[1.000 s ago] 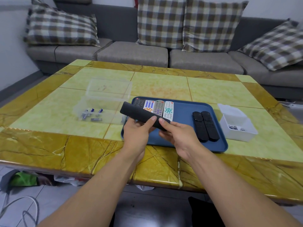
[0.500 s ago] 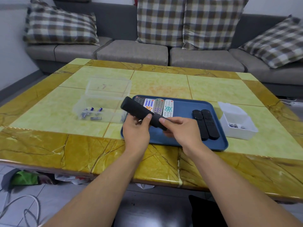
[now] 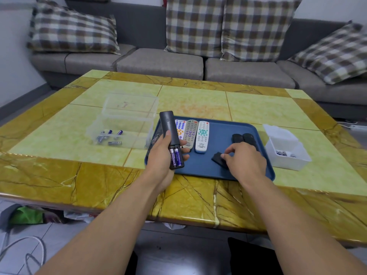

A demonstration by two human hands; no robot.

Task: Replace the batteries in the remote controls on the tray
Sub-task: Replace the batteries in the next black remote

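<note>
left hand [image 3: 161, 155]: grips the black remote [image 3: 170, 139] around its middle, thumb laid on its back, and holds it nearly upright over the tray's near-left corner; half a second ago it lay slanted across both hands.
black remote: back side faces the camera, battery bay open at the lower end, two purple batteries [image 3: 175, 157] seated side by side inside; in the earlier frames the bay was covered.
right hand [image 3: 245, 161]: has left the remote and moved right; its curled fingertips pinch the battery cover [image 3: 218, 159] against the tray floor.
battery cover: small black plate, off the remote, lying tilted on the tray between the light remotes and the dark pair.
tray [image 3: 218, 128]: blue, on the surface [image 3: 198, 100] near its front edge.
light remotes [image 3: 191, 133]: three button-side up in a row at the tray's back left, partly behind the held remote.
dark remotes [image 3: 244, 138]: two side by side at the tray's right, near ends hidden by the right hand.
clear box [image 3: 129, 114]: left of the tray, with loose purple batteries [image 3: 111, 136] on its floor.
white box [image 3: 286, 149]: right of the tray, lid up, a few batteries inside.
sofa [image 3: 198, 64]: grey, behind the surface, with checked cushions.
</note>
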